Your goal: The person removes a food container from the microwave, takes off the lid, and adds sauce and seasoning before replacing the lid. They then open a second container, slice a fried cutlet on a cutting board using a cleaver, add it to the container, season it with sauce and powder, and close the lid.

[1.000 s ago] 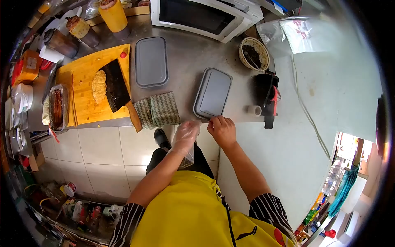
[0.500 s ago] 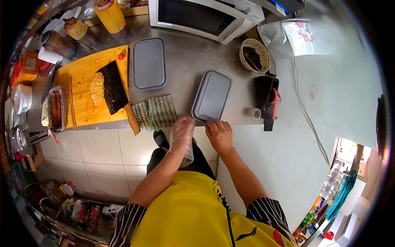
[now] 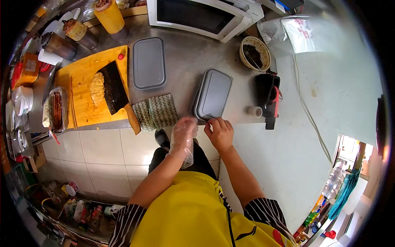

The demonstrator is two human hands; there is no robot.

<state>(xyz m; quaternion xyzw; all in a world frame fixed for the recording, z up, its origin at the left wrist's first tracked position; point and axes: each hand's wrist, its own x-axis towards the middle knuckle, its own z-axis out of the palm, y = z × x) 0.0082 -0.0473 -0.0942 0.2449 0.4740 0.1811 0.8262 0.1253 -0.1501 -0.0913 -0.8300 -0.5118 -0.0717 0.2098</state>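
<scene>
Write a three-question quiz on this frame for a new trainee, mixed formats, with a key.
1. True or false: both hands wear plastic gloves.
2. Which of these lies on the cutting board?
A) the bowl
B) the knife
C) the patterned cloth
3. Short answer: where are the fingers of the right hand?

Key:
1. False; only the left hand is gloved.
2. B.
3. At the near edge of the grey box.
</scene>
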